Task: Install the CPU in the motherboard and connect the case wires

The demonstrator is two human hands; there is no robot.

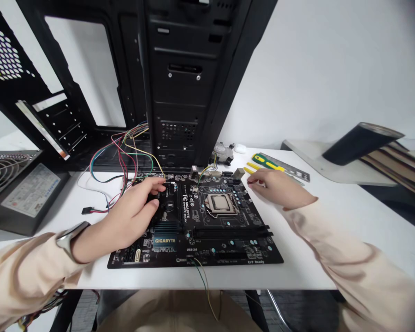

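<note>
A black Gigabyte motherboard [180, 251] lies flat on the white table, with a metal-topped processor [220, 203] in its socket. My left hand [129, 219] is over the board's left part, palm down, thumb apart from the loosely bent fingers; nothing shows in it. Thin coloured wires [124, 152] run from the case to the area behind that hand. At the board's back right corner, my right hand [280, 186] has its fingers curled in, the tips close by the edge. What lies between those fingertips, if anything, is hidden.
A black computer case [180, 103] stands open behind the board. To the left sits a power supply [27, 198]. A small fan cooler [223, 153], a green-yellow screwdriver [268, 162] and a metal plate [297, 171] lie at the back right. Wires [207, 288] hang over the front edge.
</note>
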